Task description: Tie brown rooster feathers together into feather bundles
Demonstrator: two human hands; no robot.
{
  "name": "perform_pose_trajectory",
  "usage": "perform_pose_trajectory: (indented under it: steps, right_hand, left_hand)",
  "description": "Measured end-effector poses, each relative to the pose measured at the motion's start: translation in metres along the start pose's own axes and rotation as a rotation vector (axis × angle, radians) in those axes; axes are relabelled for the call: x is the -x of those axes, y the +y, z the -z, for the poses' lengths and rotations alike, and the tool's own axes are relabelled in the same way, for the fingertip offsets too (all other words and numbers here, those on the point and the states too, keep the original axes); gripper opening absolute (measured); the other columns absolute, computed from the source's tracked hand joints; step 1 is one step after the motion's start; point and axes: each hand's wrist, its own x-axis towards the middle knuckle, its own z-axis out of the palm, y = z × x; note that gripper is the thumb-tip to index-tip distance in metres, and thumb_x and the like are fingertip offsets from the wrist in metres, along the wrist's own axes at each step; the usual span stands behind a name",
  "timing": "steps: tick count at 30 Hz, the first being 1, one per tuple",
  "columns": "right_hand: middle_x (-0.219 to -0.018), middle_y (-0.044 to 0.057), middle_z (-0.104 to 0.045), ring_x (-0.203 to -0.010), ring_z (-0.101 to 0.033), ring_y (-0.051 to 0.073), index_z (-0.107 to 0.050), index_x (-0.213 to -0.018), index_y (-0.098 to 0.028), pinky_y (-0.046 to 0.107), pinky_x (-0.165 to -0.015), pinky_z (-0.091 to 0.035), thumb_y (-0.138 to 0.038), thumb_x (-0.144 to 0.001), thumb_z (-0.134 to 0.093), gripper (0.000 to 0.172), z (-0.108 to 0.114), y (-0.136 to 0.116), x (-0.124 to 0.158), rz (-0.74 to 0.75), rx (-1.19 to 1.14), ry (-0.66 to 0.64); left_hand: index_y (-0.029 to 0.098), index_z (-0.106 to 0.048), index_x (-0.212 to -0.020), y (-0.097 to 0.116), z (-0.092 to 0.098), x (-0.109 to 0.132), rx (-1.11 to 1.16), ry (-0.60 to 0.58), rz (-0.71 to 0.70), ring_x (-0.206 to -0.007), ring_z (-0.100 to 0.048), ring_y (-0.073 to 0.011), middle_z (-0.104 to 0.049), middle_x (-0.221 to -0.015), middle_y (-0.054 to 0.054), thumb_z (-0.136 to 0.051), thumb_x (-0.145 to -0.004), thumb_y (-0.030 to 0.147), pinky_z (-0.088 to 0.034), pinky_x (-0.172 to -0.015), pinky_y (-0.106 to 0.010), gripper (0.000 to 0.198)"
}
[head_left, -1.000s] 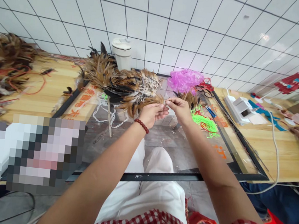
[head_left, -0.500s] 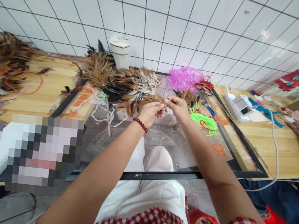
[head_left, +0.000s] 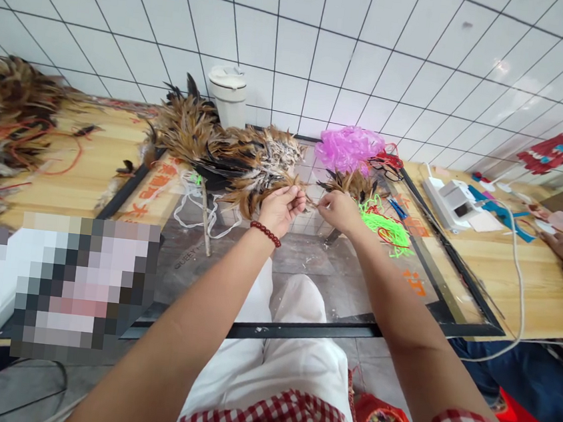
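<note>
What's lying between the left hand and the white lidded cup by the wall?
Head view: a heap of brown and black feathers fills that stretch, from the white lidded cup down to the left hand, which grips a feather bunch.

You work with a single view, from the camera worn on your head. It faces forward and down, along your forearms, onto the glass table point(head_left: 305, 274). The tiled wall point(head_left: 329, 41) closes the far side. Your left hand point(head_left: 285, 206) and right hand point(head_left: 339, 210) sit near frame centre at arm's reach, the left closed round the feather bundle point(head_left: 256, 193). Your lap point(head_left: 286, 359) fills the bottom edge. The wooden benches point(head_left: 544, 292) run off both sides, curved by the wide lens.
</note>
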Motion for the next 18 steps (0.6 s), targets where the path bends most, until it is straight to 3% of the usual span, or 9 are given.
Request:
perform_pose_trajectory:
  steps: [2, 5, 8, 10, 14, 18]
  right_hand:
    - [-0.076, 0.007, -0.067, -0.070, -0.058, 0.018, -0.069, -0.071, -0.018, 0.030, -0.067, -0.042, -0.020, -0.072, -0.059, 0.011, 0.000, 0.003, -0.003, -0.067, -0.076, 0.037]
    - [-0.066, 0.003, -0.064, -0.061, -0.054, 0.014, -0.066, -0.071, -0.017, 0.028, -0.061, -0.042, -0.026, -0.072, -0.062, 0.009, 0.002, 0.003, -0.007, -0.209, -0.459, 0.088]
    - [-0.061, -0.001, -0.061, -0.054, -0.050, 0.010, -0.063, -0.071, -0.017, 0.024, -0.054, -0.040, -0.036, -0.064, -0.071, 0.022, 0.006, -0.006, -0.007, -0.274, -0.956, 0.013]
    - [-0.061, -0.001, -0.061, -0.054, -0.050, 0.009, -0.063, -0.071, -0.017, 0.022, -0.052, -0.040, -0.040, -0.059, -0.076, 0.029, 0.009, -0.017, -0.004, -0.256, -1.154, -0.061]
    - [-0.064, -0.001, -0.063, -0.058, -0.053, 0.009, -0.065, -0.070, -0.018, 0.024, -0.057, -0.045, -0.039, -0.056, -0.080, 0.029, 0.010, -0.034, 0.002, -0.181, -1.248, -0.101]
    - [-0.066, -0.001, -0.064, -0.061, -0.056, 0.011, -0.066, -0.069, -0.018, 0.026, -0.062, -0.049, -0.038, -0.057, -0.079, 0.027, 0.007, -0.038, 0.003, -0.136, -1.217, -0.035]
  left_hand:
    - [0.012, -0.058, -0.078, 0.000, 0.000, 0.000, -0.001, 0.006, 0.003, -0.056, -0.058, -0.0035, -0.062, -0.066, 0.001, -0.063, -0.081, 0.012, -0.049, -0.059, -0.015, 0.006]
    - [0.011, -0.059, -0.078, 0.000, 0.000, 0.001, -0.011, 0.013, -0.007, -0.057, -0.060, -0.0046, -0.063, -0.067, 0.000, -0.065, -0.079, 0.014, -0.050, -0.061, -0.017, 0.007]
    - [0.011, -0.059, -0.078, -0.002, -0.001, 0.001, -0.022, 0.005, -0.027, -0.060, -0.062, -0.0058, -0.064, -0.070, -0.001, -0.067, -0.077, 0.014, -0.051, -0.064, -0.019, 0.009]
    - [0.011, -0.060, -0.078, -0.004, -0.001, 0.001, -0.042, -0.004, -0.034, -0.061, -0.062, -0.0062, -0.065, -0.069, -0.002, -0.068, -0.076, 0.013, -0.051, -0.066, -0.020, 0.009]
    - [0.011, -0.061, -0.076, -0.006, -0.003, 0.002, -0.093, -0.014, -0.025, -0.060, -0.062, -0.0074, -0.065, -0.065, -0.002, -0.068, -0.075, 0.012, -0.052, -0.066, -0.021, 0.007]
    - [0.011, -0.062, -0.076, -0.006, -0.004, 0.004, -0.134, -0.015, -0.002, -0.059, -0.064, -0.0091, -0.065, -0.064, -0.002, -0.067, -0.075, 0.012, -0.051, -0.062, -0.021, 0.005]
